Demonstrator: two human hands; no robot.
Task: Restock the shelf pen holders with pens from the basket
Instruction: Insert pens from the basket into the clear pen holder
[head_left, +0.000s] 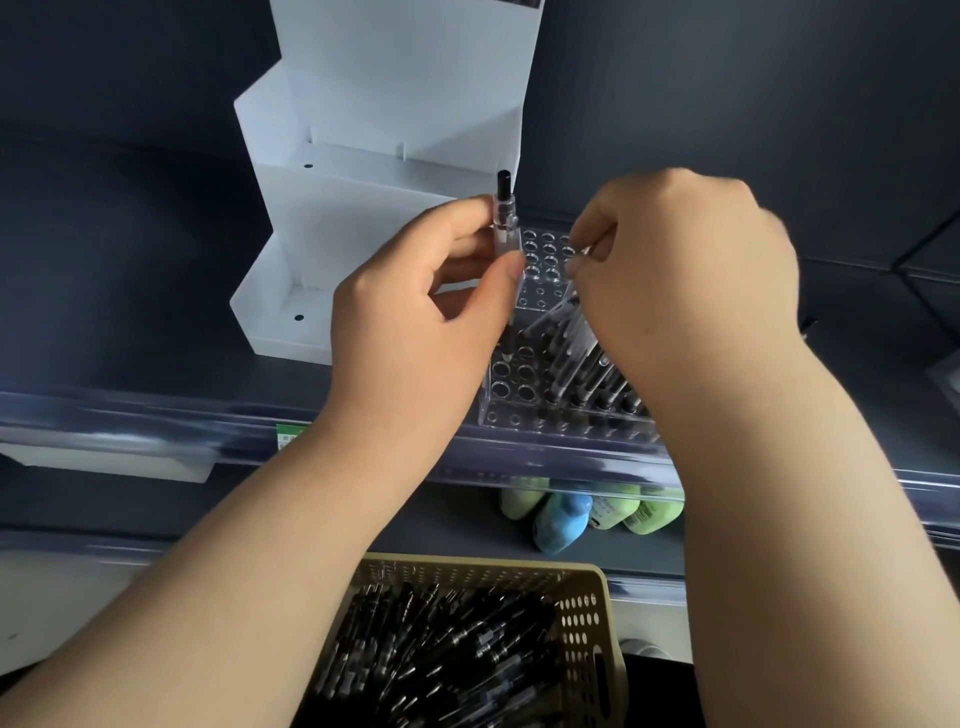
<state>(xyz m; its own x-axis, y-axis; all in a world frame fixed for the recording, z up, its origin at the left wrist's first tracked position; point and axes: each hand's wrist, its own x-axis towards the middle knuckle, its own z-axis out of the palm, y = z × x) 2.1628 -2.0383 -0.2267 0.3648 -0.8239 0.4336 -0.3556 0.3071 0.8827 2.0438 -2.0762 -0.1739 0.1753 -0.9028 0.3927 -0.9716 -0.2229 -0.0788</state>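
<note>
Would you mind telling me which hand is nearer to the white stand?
Left. The left hand holds a pen just right of the white stand. The right hand is farther right, over the clear holder, pinching a second pen.

Open holes fill the pen holder's (543, 262) back tier and left front; standing pens (582, 358) crowd its right side, a white stand (322, 234) flanking left.
</note>
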